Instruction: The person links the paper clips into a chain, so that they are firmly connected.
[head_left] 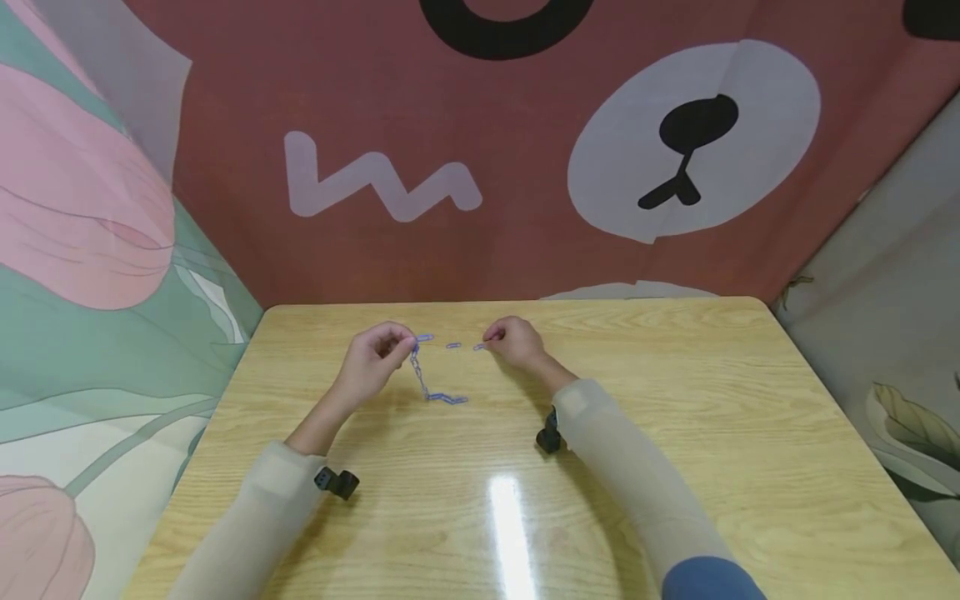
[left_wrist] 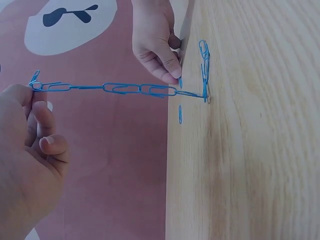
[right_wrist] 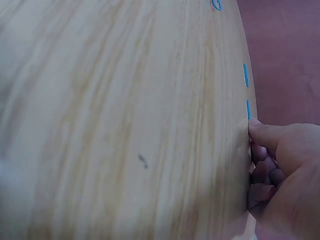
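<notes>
My left hand (head_left: 367,360) pinches the upper end of a chain of linked blue paper clips (left_wrist: 86,87) between thumb and forefinger. The chain hangs down to the table, and its lower part lies bent on the wood. One clip sticks out sideways at the pinched end. Over on the right, my right hand (head_left: 517,342) has its thumb and fingertips on one end of a single blue paper clip (right_wrist: 248,109) at the tabletop; the fingertips hide that end. Between the hands another loose paper clip (head_left: 453,345) lies flat.
The wooden table (head_left: 675,417) ends at the back against a red cloth (head_left: 375,258) with a printed bear face. Patterned cloths hang at both sides. A small dark mark (right_wrist: 143,161) shows on the wood in the right wrist view.
</notes>
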